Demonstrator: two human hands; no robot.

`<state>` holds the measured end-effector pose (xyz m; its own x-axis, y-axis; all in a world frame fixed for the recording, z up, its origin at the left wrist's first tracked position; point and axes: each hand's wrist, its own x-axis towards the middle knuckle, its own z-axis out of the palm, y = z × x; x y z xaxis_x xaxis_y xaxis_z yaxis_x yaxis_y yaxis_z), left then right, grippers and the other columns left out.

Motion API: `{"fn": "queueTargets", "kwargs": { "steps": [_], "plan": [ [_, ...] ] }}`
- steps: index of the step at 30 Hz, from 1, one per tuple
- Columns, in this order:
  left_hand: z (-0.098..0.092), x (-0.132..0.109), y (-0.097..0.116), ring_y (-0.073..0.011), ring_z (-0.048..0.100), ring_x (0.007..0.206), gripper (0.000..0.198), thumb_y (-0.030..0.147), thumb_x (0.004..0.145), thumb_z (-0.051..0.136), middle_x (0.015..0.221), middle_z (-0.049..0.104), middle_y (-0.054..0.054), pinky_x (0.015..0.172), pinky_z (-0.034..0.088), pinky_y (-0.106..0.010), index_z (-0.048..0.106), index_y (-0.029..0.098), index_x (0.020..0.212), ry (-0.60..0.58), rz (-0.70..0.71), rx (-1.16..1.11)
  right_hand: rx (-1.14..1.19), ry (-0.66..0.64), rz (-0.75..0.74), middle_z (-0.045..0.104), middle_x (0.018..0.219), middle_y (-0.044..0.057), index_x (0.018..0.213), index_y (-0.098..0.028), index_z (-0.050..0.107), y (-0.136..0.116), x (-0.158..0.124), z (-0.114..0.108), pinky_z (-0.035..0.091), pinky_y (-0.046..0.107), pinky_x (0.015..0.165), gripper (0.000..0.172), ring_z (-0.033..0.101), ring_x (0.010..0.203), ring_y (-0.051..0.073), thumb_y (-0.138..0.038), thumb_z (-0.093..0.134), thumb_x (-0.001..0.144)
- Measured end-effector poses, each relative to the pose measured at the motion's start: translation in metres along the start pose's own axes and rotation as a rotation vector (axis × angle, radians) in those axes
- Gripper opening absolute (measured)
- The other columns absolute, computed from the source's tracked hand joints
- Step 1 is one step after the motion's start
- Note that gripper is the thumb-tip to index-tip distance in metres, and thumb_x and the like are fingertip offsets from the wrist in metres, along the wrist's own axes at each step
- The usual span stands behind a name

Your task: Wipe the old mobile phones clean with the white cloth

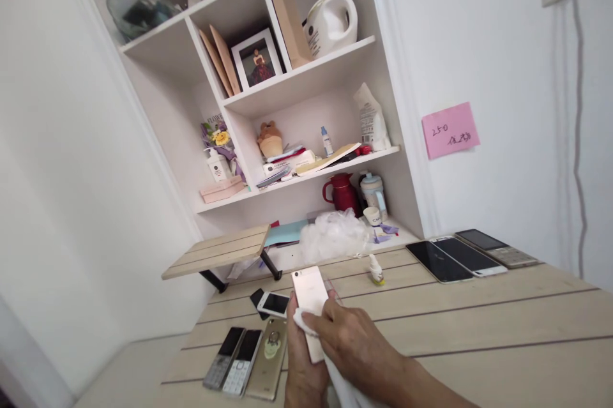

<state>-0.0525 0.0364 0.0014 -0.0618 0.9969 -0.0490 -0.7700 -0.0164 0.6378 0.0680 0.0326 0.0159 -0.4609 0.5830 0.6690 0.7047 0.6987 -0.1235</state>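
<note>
A pale pink smartphone, back side up, lies in my left hand, whose fingers wrap around its edges. My right hand grips a white cloth and presses a fold of it against the phone's back, thumb on top. The cloth's rest hangs down below the right hand. Just left of my hands lie a gold phone with a ring holder, a white keypad phone and a grey keypad phone. Behind them, a small white phone overlaps a dark flat piece.
A small white bottle stands beyond my hands on the plank table. At right lie a black phone, a white phone and a keypad phone. A raised wooden stand and crumpled plastic are at the back.
</note>
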Motion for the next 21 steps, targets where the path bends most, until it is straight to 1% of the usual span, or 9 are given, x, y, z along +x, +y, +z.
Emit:
{"fn": "queueTargets", "kwargs": {
  "steps": [2,4,6,8,10,14,16,18,21],
  "plan": [
    [0.000,0.001,0.001,-0.0213,0.072,0.084,0.034,0.024,0.081,0.064,0.089,0.077,-0.004,0.087,0.053,-0.031,0.069,0.019,0.114,0.028,0.021,-0.001,0.012,-0.003,0.006,0.063,0.086,0.002,0.124,-0.032,0.060,0.003,0.001,-0.003,0.046,0.025,0.063,0.040,0.061,0.067,0.017,-0.013,0.051,0.091],
    [0.005,0.002,0.000,-0.0240,0.072,0.087,0.032,0.032,0.084,0.063,0.089,0.077,-0.007,0.088,0.053,-0.034,0.070,0.015,0.110,0.011,-0.057,-0.013,-0.003,0.084,0.100,0.061,0.084,0.002,0.127,-0.030,0.059,0.016,0.004,-0.007,0.045,0.024,0.062,0.038,0.061,0.068,0.016,-0.015,0.049,0.093],
    [0.012,0.003,-0.002,-0.0271,0.070,0.097,0.038,0.039,0.086,0.062,0.095,0.076,-0.011,0.093,0.052,-0.036,0.070,0.011,0.110,-0.065,-0.154,-0.019,-0.035,0.189,0.194,0.060,0.082,0.002,0.131,-0.028,0.057,0.029,0.005,-0.009,0.044,0.024,0.060,0.040,0.060,0.068,0.016,-0.016,0.046,0.094],
    [0.015,0.003,-0.004,-0.0275,0.068,0.103,0.042,0.040,0.087,0.061,0.103,0.075,-0.013,0.095,0.050,-0.036,0.068,0.010,0.115,-0.140,-0.198,-0.019,-0.062,0.258,0.241,0.059,0.082,0.002,0.132,-0.026,0.057,0.034,0.005,-0.009,0.044,0.024,0.060,0.041,0.060,0.068,0.016,-0.016,0.044,0.095],
    [0.013,0.000,-0.003,-0.0264,0.068,0.103,0.043,0.040,0.087,0.061,0.102,0.075,-0.012,0.096,0.050,-0.034,0.067,0.010,0.117,-0.141,-0.180,-0.014,-0.061,0.241,0.219,0.060,0.084,0.003,0.133,-0.025,0.055,0.028,0.003,-0.006,0.045,0.025,0.060,0.042,0.061,0.068,0.017,-0.015,0.044,0.094],
    [0.005,-0.006,0.002,-0.0228,0.069,0.099,0.034,0.025,0.081,0.064,0.093,0.077,-0.004,0.094,0.050,-0.028,0.069,0.018,0.114,0.006,0.022,0.011,0.005,0.037,0.013,0.062,0.087,0.003,0.128,-0.028,0.057,0.000,-0.001,-0.003,0.047,0.027,0.064,0.041,0.061,0.068,0.018,-0.012,0.047,0.091],
    [0.006,-0.007,0.005,-0.0224,0.069,0.101,0.037,0.021,0.079,0.065,0.097,0.077,-0.003,0.094,0.049,-0.026,0.068,0.021,0.116,0.020,0.093,0.016,0.030,-0.034,-0.047,0.062,0.088,0.002,0.125,-0.031,0.058,-0.005,-0.001,-0.004,0.048,0.028,0.066,0.041,0.062,0.070,0.018,-0.011,0.049,0.090],
    [0.010,-0.005,0.005,-0.0258,0.071,0.094,0.028,0.028,0.079,0.065,0.089,0.077,-0.004,0.091,0.052,-0.032,0.073,0.021,0.105,0.039,0.007,0.004,0.031,-0.025,0.003,0.062,0.087,0.002,0.125,-0.032,0.058,0.000,0.001,-0.006,0.047,0.028,0.065,0.041,0.062,0.070,0.018,-0.012,0.049,0.090],
    [0.017,0.000,0.001,-0.0256,0.071,0.092,0.026,0.033,0.081,0.065,0.091,0.077,-0.007,0.092,0.052,-0.034,0.073,0.018,0.101,0.017,-0.046,0.007,-0.015,0.087,0.178,0.061,0.087,0.003,0.131,-0.028,0.055,0.016,0.004,-0.008,0.047,0.028,0.064,0.041,0.063,0.071,0.020,-0.014,0.046,0.093]
  ]
}}
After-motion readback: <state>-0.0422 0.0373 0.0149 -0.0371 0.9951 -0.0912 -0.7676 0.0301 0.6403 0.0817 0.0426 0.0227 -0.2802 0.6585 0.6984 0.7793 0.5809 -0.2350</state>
